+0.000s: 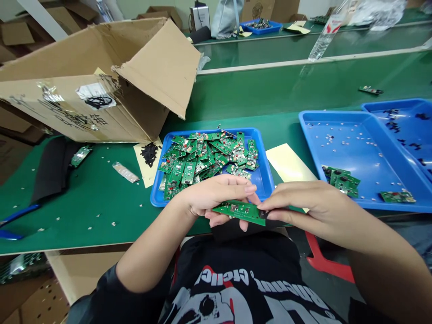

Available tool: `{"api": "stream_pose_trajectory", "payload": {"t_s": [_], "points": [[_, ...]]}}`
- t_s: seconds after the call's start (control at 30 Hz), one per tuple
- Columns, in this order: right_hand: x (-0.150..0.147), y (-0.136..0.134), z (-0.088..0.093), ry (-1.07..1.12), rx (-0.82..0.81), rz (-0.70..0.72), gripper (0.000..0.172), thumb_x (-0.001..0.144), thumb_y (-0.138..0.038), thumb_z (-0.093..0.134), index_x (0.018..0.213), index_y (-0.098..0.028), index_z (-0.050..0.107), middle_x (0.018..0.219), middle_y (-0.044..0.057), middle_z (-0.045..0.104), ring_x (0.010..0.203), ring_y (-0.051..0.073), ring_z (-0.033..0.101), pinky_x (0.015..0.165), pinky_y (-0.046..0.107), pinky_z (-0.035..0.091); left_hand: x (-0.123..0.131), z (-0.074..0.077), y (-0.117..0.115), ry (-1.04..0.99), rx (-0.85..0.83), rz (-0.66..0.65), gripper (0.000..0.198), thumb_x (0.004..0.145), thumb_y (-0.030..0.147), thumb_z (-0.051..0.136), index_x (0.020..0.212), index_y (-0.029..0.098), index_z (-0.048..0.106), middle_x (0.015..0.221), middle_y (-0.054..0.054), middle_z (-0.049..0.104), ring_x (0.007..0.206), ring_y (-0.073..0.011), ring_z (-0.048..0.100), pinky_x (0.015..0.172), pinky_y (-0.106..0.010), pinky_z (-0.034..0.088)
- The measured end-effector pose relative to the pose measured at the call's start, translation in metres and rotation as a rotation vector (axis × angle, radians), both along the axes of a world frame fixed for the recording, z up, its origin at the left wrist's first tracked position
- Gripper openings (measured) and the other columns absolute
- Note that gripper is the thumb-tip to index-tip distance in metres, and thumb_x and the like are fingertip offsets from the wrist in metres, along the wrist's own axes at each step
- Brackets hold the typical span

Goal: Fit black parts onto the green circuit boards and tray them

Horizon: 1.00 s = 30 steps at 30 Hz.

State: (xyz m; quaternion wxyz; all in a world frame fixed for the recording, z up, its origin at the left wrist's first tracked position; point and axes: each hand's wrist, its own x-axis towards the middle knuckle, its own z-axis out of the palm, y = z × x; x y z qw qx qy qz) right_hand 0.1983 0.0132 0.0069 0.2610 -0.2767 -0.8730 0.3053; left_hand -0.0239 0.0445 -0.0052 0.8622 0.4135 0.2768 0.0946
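My left hand grips a long green circuit board from above and below, just in front of the table edge. My right hand pinches the board's right end, where a small dark piece sits under thumb and fingertips. Right behind my hands a blue tray holds a heap of several similar green boards. A yellow sheet lies to the right of that tray.
A large blue tray at right holds a few boards and tiny scraps, with another blue tray behind it. An open cardboard box lies at left. Black pieces on yellow paper, a black mat and blue-handled pliers lie at left.
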Motion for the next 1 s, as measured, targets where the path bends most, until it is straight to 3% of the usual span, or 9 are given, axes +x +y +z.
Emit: {"api": "stream_pose_trajectory", "payload": {"t_s": [0.17,0.27,0.33,0.4,0.47,0.5,0.6,0.73,1.0], "points": [[-0.003,0.004,0.004,0.055,-0.227,0.054,0.019,0.087,-0.014,0.062,0.100,-0.021,0.074,0.072,-0.003,0.071,0.062,0.005,0.064,0.061,0.014,0.051,0.002,-0.005,0.002,-0.014,0.040,-0.069,0.046,0.077,0.062,0.066,0.081,0.017,0.059,0.058,-0.003,0.071,0.024,-0.0082,0.047,0.021,-0.014,0.020],[-0.002,0.006,0.003,0.066,-0.367,0.013,0.016,0.086,-0.018,0.062,0.093,-0.021,0.076,0.068,-0.002,0.071,0.057,0.006,0.064,0.058,0.015,0.051,0.000,-0.008,0.004,0.017,0.182,-0.026,0.060,0.084,0.072,0.046,0.096,0.015,0.061,0.065,-0.006,0.072,0.037,-0.0136,0.059,0.029,-0.019,0.036],[-0.001,0.006,0.001,0.065,-0.460,-0.088,0.015,0.083,-0.022,0.064,0.089,-0.020,0.077,0.066,0.000,0.071,0.055,0.008,0.065,0.056,0.016,0.052,-0.005,-0.007,0.002,0.125,0.470,0.160,0.063,0.087,0.071,0.039,0.102,0.015,0.063,0.079,-0.008,0.073,0.060,-0.0169,0.068,0.047,-0.024,0.051],[-0.001,0.005,0.000,0.072,-0.527,-0.222,0.014,0.080,-0.026,0.065,0.086,-0.021,0.077,0.065,0.001,0.072,0.055,0.009,0.066,0.054,0.016,0.053,-0.009,-0.004,-0.006,0.305,0.918,0.484,0.052,0.088,0.064,0.049,0.103,0.017,0.066,0.092,-0.009,0.069,0.079,-0.0176,0.067,0.064,-0.027,0.055],[-0.002,0.005,-0.001,0.102,-0.567,-0.328,0.014,0.078,-0.028,0.067,0.084,-0.021,0.077,0.063,0.001,0.071,0.054,0.010,0.067,0.053,0.017,0.053,-0.011,-0.001,-0.019,0.462,1.365,0.751,0.034,0.084,0.048,0.066,0.102,0.019,0.069,0.092,-0.006,0.062,0.080,-0.0151,0.061,0.066,-0.026,0.053],[-0.004,0.005,-0.002,0.125,-0.583,-0.356,0.014,0.077,-0.028,0.067,0.084,-0.021,0.077,0.062,0.001,0.071,0.054,0.011,0.067,0.053,0.017,0.054,-0.010,-0.001,-0.026,0.502,1.540,0.802,0.027,0.082,0.039,0.072,0.100,0.020,0.070,0.087,-0.003,0.058,0.076,-0.0132,0.059,0.063,-0.024,0.052],[-0.010,0.004,-0.002,0.191,-0.618,-0.364,0.013,0.077,-0.026,0.066,0.083,-0.020,0.076,0.061,0.000,0.070,0.055,0.010,0.067,0.053,0.016,0.054,-0.001,-0.007,-0.047,0.484,1.814,0.745,0.017,0.083,0.025,0.072,0.099,0.019,0.070,0.091,-0.003,0.057,0.073,-0.0103,0.057,0.058,-0.021,0.052],[-0.016,0.001,0.000,0.175,-0.583,-0.348,0.014,0.080,-0.024,0.062,0.087,-0.021,0.073,0.062,-0.002,0.069,0.057,0.010,0.067,0.054,0.017,0.053,0.008,-0.023,-0.054,0.401,1.883,0.703,0.011,0.089,0.009,0.060,0.098,0.012,0.066,0.097,-0.006,0.067,0.081,-0.0107,0.066,0.071,-0.020,0.058],[-0.019,-0.011,0.006,-0.076,-0.063,-0.422,0.019,0.089,-0.016,0.051,0.081,-0.022,0.067,0.076,0.001,0.069,0.069,0.013,0.067,0.058,0.023,0.050,0.002,-0.029,-0.048,0.415,2.106,0.647,0.015,0.093,0.010,0.053,0.099,0.009,0.067,0.097,-0.011,0.074,0.088,-0.0156,0.072,0.076,-0.022,0.060]]}}
